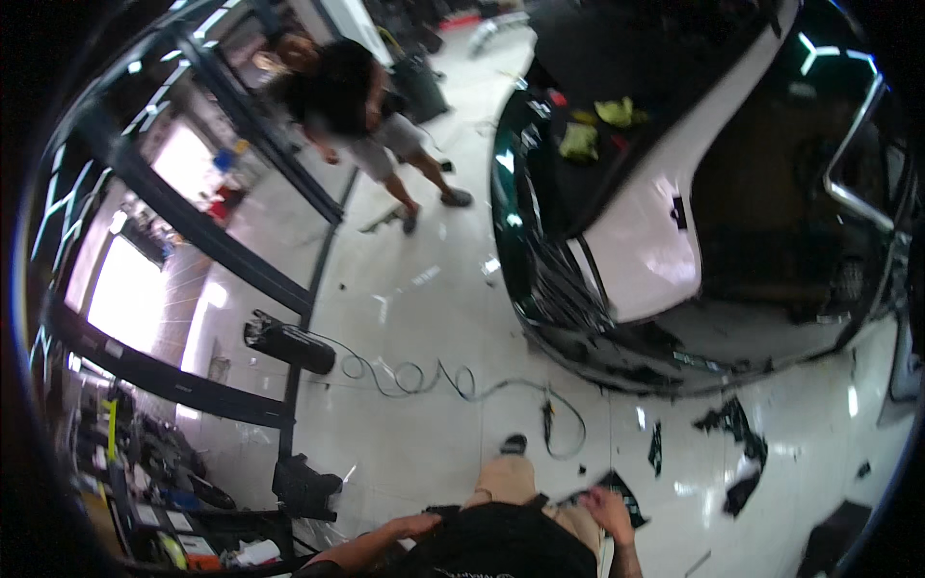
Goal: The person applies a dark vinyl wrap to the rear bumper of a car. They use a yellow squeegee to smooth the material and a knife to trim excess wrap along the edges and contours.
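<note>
Low in the view, my left hand (pixel 414 525) is beside the dark top at my waist, with its fingers loosely stretched and nothing visible in them. My right hand (pixel 607 509) hangs by my right thigh with curled fingers. A black flat piece (pixel 621 489) shows right behind those fingers; whether they grip it is too blurred to tell. Ahead of me on the right stands a dark green car (pixel 597 358), its front end towards me. A large white panel (pixel 650 255) with a dark edge lies over its front.
A thin cable (pixel 506 385) snakes across the glossy floor from a black cylinder (pixel 294 347). Torn black scraps (pixel 747 453) lie on the right. Dark metal frames (pixel 183 385) line the left. Another person (pixel 352 101) stands far left. Yellow cloths (pixel 580 142) rest on the car.
</note>
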A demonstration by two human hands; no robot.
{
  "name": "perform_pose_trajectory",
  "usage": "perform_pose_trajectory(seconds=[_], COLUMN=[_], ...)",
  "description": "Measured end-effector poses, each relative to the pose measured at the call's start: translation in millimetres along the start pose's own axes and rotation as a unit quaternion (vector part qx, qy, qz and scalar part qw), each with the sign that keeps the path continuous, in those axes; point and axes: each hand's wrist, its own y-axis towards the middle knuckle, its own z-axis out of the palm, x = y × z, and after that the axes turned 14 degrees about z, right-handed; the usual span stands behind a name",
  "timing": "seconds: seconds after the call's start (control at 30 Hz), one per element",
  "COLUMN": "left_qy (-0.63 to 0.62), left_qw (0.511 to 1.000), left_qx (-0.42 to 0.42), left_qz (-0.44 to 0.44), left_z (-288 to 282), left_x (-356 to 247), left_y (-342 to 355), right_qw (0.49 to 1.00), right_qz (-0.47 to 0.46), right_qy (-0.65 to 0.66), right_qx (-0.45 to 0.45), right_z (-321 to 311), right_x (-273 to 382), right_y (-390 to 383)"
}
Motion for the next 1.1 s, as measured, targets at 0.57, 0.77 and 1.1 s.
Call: perform_pose_trajectory(seconds=[0.57, 0.77, 1.1], left_qy=[0.028, 0.047, 0.201], left_qw=[0.999, 0.995, 0.959], left_qx=[-0.013, -0.025, 0.141], left_qz=[-0.011, 0.082, 0.144], left_z=[25.2, -61.7, -109.6], left_x=[-20.2, -127.4, -221.5], left_y=[8.3, 67.6, 127.6], right_qw=[0.570, 0.904, 0.988], right_qz=[-0.630, -0.392, -0.129], right_qy=[0.267, 0.033, -0.044], right_qx=[0.455, 0.168, -0.075], right_z=[-185.3, -115.5, -1.4], right_x=[201.8, 232.6, 181.5], right_y=[-74.4, -21.1, 11.6])
